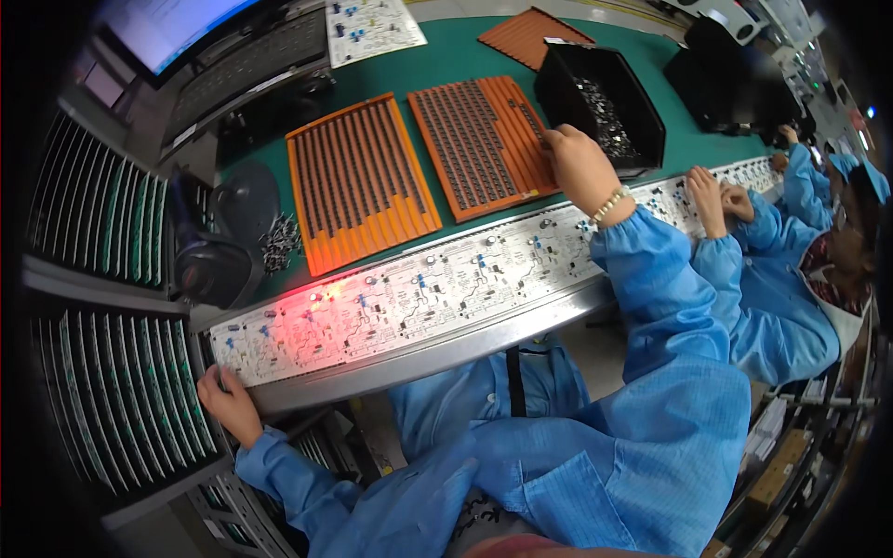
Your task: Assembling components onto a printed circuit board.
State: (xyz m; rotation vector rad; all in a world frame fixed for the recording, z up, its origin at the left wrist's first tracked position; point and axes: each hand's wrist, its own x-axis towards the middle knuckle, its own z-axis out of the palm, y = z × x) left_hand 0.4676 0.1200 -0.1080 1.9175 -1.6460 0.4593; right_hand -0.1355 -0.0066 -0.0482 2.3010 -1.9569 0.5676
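Note:
My right hand [583, 169] is over the right edge of an orange ribbed tray [535, 167]. Its fingers are pinched together; whatever is between them is too small to make out. Rows of small dark components [470, 149] fill the tray's left and middle grooves. My left hand [230, 405] is at the left end of a row of white circuit boards [391, 312], its fingers curled at the end board's edge. Red light falls on part of that row, which lies along a metal rail [446, 346]. A second orange tray [326, 256] with dark component rows stands farther left.
Behind my right hand is a black bin [642, 88] of small metal parts. A barcode scanner [209, 265] on a stand and a pile of loose parts [279, 244] are at left, beside racks of boards [126, 400]. A co-worker's hands [712, 200] work on the row at right.

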